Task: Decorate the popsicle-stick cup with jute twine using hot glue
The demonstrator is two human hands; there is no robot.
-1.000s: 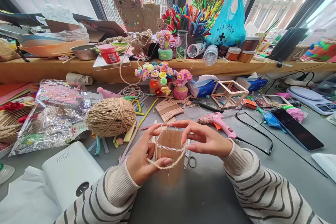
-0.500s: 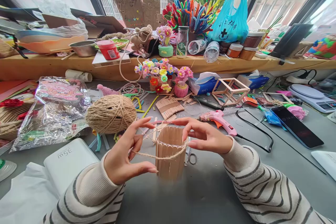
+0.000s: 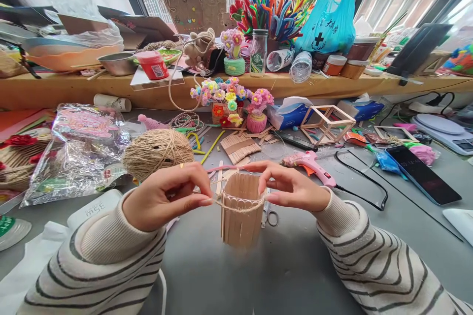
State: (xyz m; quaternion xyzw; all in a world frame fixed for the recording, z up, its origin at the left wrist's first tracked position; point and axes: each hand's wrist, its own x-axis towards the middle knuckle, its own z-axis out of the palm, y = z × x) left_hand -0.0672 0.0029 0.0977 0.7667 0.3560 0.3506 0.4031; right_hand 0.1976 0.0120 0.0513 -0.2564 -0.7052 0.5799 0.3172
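A round cup of craft sticks [image 3: 241, 230] is upright in front of me, with scalloped stick ends along its rim. My right hand [image 3: 293, 188] grips the right side of that rim between thumb and fingers, with twine under the fingertips. A strand of jute twine [image 3: 240, 209] runs across the front of the cup just below the rim. Left of the cup, my left hand [image 3: 168, 199] pinches the twine between thumb and fingers. The ball of jute twine [image 3: 158, 150] lies behind my left hand.
A pink glue gun [image 3: 314, 165] lies behind my right hand. Scissors [image 3: 272, 217] rest beside the cup, partly hidden by it. Farther back are a bundle of craft sticks [image 3: 241, 146], a stick frame [image 3: 327, 125] and a phone [image 3: 424, 174]. A white power bank [image 3: 92, 206] sits at left.
My left hand has gone from spread fingers to a pinch and shifted left. The twine loop now lies closer to the cup's rim. My right hand keeps its grip.
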